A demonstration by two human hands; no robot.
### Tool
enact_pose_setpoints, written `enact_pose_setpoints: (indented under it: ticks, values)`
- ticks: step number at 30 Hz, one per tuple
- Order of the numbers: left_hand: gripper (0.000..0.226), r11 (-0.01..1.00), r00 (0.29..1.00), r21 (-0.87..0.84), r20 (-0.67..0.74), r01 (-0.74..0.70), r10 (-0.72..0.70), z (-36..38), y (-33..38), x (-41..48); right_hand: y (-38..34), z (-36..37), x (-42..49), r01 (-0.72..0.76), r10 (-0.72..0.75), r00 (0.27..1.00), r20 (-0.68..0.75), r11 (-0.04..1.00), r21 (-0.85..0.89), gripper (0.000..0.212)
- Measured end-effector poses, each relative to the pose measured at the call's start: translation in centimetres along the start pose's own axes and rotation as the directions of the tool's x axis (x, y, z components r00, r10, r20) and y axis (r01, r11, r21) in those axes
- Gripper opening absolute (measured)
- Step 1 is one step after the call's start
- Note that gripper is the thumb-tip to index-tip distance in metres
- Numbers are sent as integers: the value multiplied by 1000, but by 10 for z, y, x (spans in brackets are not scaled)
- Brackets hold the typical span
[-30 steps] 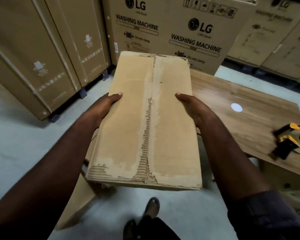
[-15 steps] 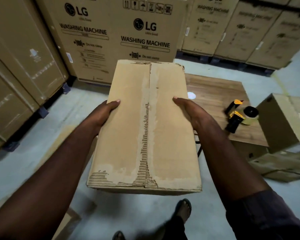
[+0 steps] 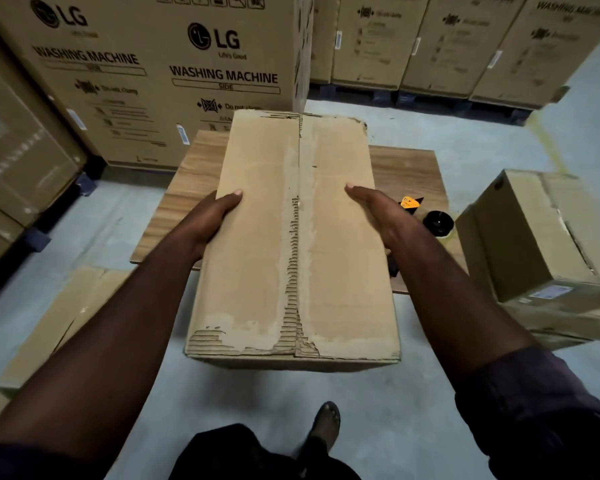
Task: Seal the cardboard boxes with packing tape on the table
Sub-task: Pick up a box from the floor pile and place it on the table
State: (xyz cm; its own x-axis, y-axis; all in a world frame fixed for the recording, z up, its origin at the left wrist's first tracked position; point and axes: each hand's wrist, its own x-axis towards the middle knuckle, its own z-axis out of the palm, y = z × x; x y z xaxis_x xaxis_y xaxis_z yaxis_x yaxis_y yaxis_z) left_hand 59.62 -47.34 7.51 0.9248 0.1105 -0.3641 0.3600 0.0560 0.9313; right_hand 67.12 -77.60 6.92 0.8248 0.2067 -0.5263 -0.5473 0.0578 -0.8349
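cardboard box [image 3: 291, 237]: held aloft, far end over the worktop [image 3: 187, 188] | left hand [image 3: 215, 216], right hand [image 3: 374, 213]: clamping its long sides, thumbs on top | centre seam: torn, untaped | risk: set down too far right, it could knock the tape dispenser [image 3: 409, 203] off

Large carton [image 3: 222, 64] behind the table: "LG" logo, "Life's Good" beneath, then "WASHING MACHINE", boxed "SIDE", and "Do not clamp", partly cut off. Row of handling pictograms along its top edge.
Neighbouring carton [image 3: 84, 57] to the left: "LG", "WASHING MACHINE"; the smaller print is blurred.
Back-row cartons [image 3: 458, 46]: similar print, too blurred to read.
Floor box [image 3: 534, 237] at right: white label, illegible.
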Motion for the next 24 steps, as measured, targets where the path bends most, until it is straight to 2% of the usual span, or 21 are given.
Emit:
enact_pose_setpoints:
  ticks: [5,7,10,12,13,14,16,17,18,21,22,24]
  values:
    - [31,1000,1000,-7,13,20,-20,31,5,23,-11,-32,23,-1,1,1000,-24,1000,26,26]
    - [30,1000,1000,-2,14,27,-27,38,8,34,-14,-38,31,-11,11,997,-74,1000,6,43]
    - [25,999,999,-8,26,42,-42,43,14,48,-16,-48,51,-18,13,988,-154,999,-30,82]
    - [24,999,999,-6,14,49,-49,44,16,58,-20,-54,67,-15,4,987,-159,998,-68,104]
    - [25,999,999,0,7,52,-52,45,18,61,-23,-53,71,-8,-6,988,-157,996,-89,104]
    - [27,998,999,16,-2,53,-53,44,20,67,-29,-50,72,14,-27,989,-147,996,-89,90]
    - [34,997,998,39,-19,63,-62,41,23,81,-36,-44,74,33,-42,991,-124,997,-68,39]
    - [35,997,998,48,-26,67,-65,40,24,86,-38,-43,75,34,-42,992,-120,997,-63,23]
    - [36,996,997,58,-36,63,-61,38,26,92,-40,-41,76,41,-52,990,-133,996,-81,16]
    - [36,995,998,79,-39,61,-58,33,31,112,-35,-38,92,110,-137,971,-197,983,-145,12]
    - [35,994,998,90,-41,60,-56,33,32,118,-31,-37,95,129,-163,959,-233,979,-155,17]
    - [31,993,997,109,-61,47,-40,37,32,128,-21,-38,105,140,-193,920,-342,975,-174,44]
